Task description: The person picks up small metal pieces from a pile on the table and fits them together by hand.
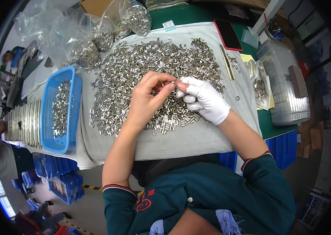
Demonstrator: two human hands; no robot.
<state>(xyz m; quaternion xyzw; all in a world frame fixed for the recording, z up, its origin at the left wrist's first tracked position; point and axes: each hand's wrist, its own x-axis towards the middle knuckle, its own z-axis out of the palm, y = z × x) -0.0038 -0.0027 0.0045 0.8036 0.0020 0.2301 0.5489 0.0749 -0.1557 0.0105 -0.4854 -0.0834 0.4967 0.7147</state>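
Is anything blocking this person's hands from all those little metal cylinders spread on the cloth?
Nothing visible does. The left hand and right hand meet over the metal cylinders, with no barrier showing between. The one covering I see is the white glove on most of the right hand.

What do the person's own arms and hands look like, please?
The left hand is ungloved; the right hand wears a white glove that leaves the end of the thumb bare. Both forearms are bare below short, dark green sleeves, whose cuffs carry thin red and white bands.
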